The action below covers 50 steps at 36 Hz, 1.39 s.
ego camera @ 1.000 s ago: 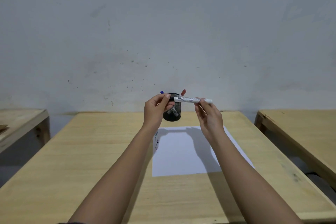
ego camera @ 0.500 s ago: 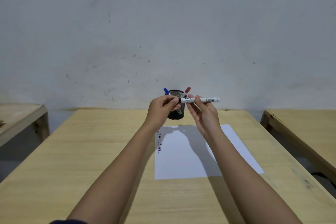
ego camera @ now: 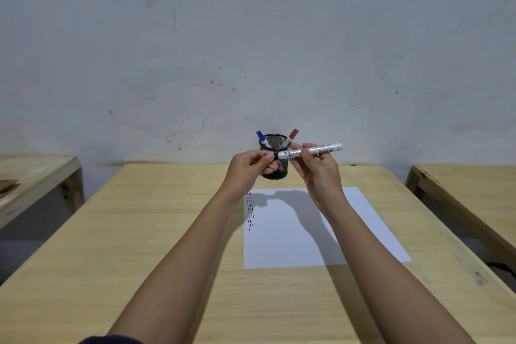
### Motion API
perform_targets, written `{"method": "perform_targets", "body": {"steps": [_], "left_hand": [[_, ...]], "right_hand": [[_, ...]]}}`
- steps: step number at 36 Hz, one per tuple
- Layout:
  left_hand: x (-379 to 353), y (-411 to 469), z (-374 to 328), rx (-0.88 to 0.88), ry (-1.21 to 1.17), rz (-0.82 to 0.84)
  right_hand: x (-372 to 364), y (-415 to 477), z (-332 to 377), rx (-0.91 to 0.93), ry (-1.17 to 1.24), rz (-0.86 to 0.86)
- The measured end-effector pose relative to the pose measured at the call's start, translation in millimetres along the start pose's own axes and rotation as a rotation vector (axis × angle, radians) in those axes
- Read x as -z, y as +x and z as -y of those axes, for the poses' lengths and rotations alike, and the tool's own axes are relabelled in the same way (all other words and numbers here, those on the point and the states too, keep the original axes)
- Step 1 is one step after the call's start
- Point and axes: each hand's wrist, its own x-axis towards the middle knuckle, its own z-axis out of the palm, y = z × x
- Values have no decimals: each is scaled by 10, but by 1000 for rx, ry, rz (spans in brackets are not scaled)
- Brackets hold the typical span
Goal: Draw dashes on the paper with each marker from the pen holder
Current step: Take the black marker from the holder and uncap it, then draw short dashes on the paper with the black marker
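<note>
Holding white marker (ego camera: 311, 150) level above the table (ego camera: 139, 232): right hand (ego camera: 318, 173) fingers pinch the barrel, left hand (ego camera: 251, 167) pinches its black cap end, just before mesh pen holder (ego camera: 275, 145); paper (ego camera: 293, 232) lies below.

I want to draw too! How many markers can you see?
3: a white marker held in both hands, plus a blue-capped marker and a red-capped marker in the pen holder. More may hide inside.

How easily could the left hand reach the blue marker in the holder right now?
Probably not yet: the left hand is pinching the black cap end of the white marker. The blue marker stands unblocked just above it in the holder.
</note>
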Motion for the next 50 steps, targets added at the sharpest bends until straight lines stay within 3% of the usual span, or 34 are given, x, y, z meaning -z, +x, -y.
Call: {"method": "perform_targets", "body": {"steps": [5,10,15,20,29,40,50], "left_hand": [[64,-22,57,96,-76,-18],[267,-12,113,201,-205,-192],[406,-100,149,135,137,-274],[524,-235,226,141,527,-231],[598,-528,459,270,813,-52],[560,-599,493,242,848,4],[499,-921,475,127,740,-186]], "right_hand": [[-10,-23,13,24,-22,53],[83,-35,106,63,7,-1],[92,-100,86,81,-346,-56],[48,-170,-42,97,-655,-79],[-10,-427,-422,5,-621,-62],[-3,-567,-586,-35,-813,-65],[-78,-630,-681,-18,-784,-24]]}}
